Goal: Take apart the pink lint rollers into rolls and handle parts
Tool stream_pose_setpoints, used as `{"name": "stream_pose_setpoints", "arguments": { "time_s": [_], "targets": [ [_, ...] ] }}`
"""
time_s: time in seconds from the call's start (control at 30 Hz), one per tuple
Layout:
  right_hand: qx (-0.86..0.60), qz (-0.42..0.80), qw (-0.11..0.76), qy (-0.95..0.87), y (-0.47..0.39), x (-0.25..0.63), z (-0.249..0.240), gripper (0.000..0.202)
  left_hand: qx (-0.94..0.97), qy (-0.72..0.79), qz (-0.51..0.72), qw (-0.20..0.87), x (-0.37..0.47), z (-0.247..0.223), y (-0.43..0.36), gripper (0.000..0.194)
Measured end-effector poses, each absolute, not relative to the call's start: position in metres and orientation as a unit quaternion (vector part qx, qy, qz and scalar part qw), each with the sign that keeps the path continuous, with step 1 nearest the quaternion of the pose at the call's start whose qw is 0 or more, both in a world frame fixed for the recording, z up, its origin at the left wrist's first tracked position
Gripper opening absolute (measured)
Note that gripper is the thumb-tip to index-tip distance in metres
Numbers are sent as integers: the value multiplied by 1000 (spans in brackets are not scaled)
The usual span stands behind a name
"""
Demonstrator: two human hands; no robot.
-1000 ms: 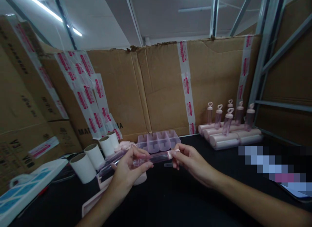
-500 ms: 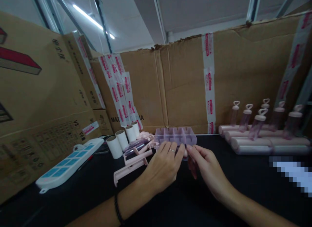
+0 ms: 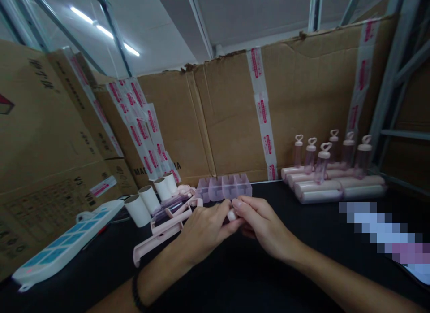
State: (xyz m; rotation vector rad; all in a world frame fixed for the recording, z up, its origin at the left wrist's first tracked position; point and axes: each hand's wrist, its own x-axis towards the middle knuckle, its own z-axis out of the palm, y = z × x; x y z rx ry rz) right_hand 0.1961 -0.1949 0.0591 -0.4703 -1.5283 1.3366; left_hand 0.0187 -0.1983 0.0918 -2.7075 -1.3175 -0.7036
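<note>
One small pale piece (image 3: 231,215), held between both hands above the black tabletop, its rounded end poking out of the fingers; the rest is hidden. Left hand (image 3: 206,223) is nearly closed, thumb and fingers pinching it. Right hand (image 3: 265,223) is curled in, fingertips meeting the left's; can't tell if it grips too. Two-sided hold probably steadies something that small.

Just behind: purple divided tray (image 3: 229,187), compartments upward, likely so contents stay sorted and reachable. Left: pink frames (image 3: 159,236) lying loose near the left forearm, white rolls (image 3: 137,210) on end, likely to save room. Right, farther off: six heart-topped tubes (image 3: 323,169) upright on pink cylinders (image 3: 317,190) laid flat, grouped probably to stay out of the hands' way.
</note>
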Motion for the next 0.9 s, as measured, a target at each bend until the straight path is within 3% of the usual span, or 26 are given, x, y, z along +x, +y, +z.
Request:
{"name": "stream_pose_setpoints", "arguments": {
  "time_s": [0.1,0.2,0.37,0.63,0.9],
  "targets": [
    [-166,569,518,-616,-198,198,65,41,-876,-392,-264,-92,17,98,-207,34],
    [-157,545,553,-610,-197,201,70,42,-880,-379,-252,-136,12,107,-215,36],
    [-190,464,583,-639,-186,207,67,44,-831,-457,-297,-110,-36,128,-201,28],
    [-312,271,468,-781,-176,202,58,36,-801,-562,-203,-34,-149,135,-132,30],
    [-346,298,454,-765,-176,192,46,20,-779,-603,-172,-2,-157,109,-97,38]
  ]
}}
